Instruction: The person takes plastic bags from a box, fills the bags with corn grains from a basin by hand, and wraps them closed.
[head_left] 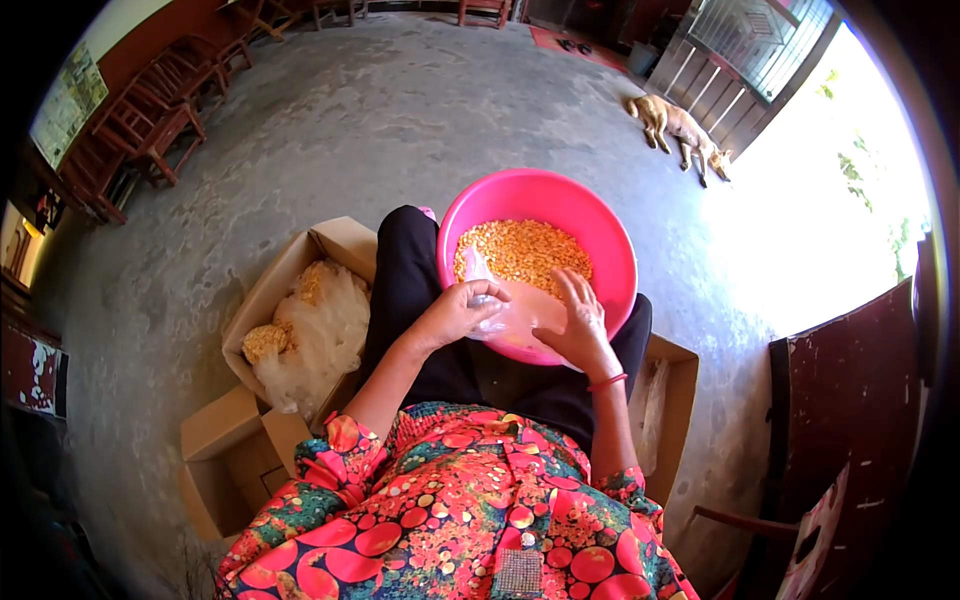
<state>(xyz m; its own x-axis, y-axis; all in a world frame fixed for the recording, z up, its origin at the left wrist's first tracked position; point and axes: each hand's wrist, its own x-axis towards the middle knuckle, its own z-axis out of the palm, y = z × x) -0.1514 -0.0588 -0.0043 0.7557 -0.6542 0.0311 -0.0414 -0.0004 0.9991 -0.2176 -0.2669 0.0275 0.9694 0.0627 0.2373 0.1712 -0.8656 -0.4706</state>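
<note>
Bag (520, 320): clear plastic, crumpled, between the hands above the basin's near side; long axis unclear
Left hand (458, 315): nearer; fingers pinched on the bag's edge
Right hand (580, 328): fingers spread wide; bag to their left, contact uncertain
Kernels (525, 250): in the basin (616, 245), beyond the bag
Basin: on the lap
Floor (330, 130): grey; cartons (222, 418) beside both legs (398, 265)
Room: dog (682, 125) lying near the bright doorway (815, 190); chairs (158, 138) along the left

Basin (612, 250): smooth, glossy plastic. Bag (520, 318): thin, translucent plastic film. Cartons (265, 285): matt cardboard. Shirt (450, 500): printed cloth. Distant chairs (150, 130): apparently wood.
</note>
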